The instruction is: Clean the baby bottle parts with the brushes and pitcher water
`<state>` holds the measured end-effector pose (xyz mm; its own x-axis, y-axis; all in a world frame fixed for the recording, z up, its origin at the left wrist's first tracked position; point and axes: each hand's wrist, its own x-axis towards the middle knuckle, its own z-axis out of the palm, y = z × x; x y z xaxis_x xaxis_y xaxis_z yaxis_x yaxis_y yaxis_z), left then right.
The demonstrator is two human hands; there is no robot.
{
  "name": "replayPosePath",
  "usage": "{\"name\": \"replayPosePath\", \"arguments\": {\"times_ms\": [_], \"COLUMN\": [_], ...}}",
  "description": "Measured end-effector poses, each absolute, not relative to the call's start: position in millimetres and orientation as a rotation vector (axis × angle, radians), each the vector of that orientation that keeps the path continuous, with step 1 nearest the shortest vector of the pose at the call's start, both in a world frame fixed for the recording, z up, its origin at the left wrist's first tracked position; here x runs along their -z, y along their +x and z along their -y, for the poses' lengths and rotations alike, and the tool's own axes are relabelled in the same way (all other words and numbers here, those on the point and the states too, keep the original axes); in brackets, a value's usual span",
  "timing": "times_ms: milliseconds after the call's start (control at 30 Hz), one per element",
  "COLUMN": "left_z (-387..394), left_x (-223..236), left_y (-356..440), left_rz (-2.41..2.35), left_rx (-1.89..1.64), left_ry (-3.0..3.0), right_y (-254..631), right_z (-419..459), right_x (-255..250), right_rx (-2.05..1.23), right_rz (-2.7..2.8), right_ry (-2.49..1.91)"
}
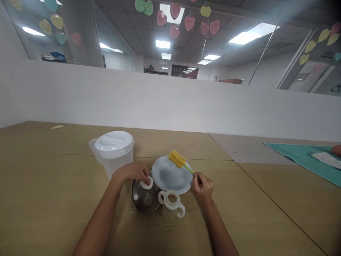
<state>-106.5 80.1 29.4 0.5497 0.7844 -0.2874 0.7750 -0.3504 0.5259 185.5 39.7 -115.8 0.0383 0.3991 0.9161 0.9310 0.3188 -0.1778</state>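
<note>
My left hand (137, 172) is closed, its fingertips pinching a small white round piece (147, 182). A thin stem with a small white end hangs from that piece, over a dark glass lid (145, 206) with a metal rim. My right hand (204, 185) grips the thin green handle of a yellow sponge brush (177, 159). Its sponge head is above the far edge of a white bowl (170, 183). In front of the bowl stands a two-handled baby cup (170, 209), its top uncovered.
A white lidded pitcher (114, 151) stands behind my left hand. At far right, a teal cloth (290, 152) has a white paper-like item on it, with part of a person's hand (336, 149) at its edge. A white wall (165, 103) rises behind the wooden table (53, 199).
</note>
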Motion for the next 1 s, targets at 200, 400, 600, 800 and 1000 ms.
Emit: {"name": "replayPosePath", "arguments": {"times_ms": [200, 400, 600, 800, 1000], "left_z": [-87, -88, -86, -82, -83], "left_x": [-4, 9, 11, 10, 14], "left_y": [-88, -75, -70, -64, -65], "left_rz": [-1.291, -1.344, -1.403, -1.422, -1.386], "left_rx": [0.341, 0.448, 0.519, 0.575, 0.580], "left_ry": [1.995, 1.938, 1.924, 1.925, 1.909], "right_y": [188, 188, 188, 190, 190], "right_z": [-41, -41, -41, -43, -44], "right_x": [118, 120, 122, 128, 132], "right_rx": [0.641, 0.628, 0.603, 0.598, 0.614], "right_rz": [1.537, 1.531, 1.542, 1.529, 1.549], "right_ry": [-1.256, -1.262, -1.263, -1.295, -1.318]}}
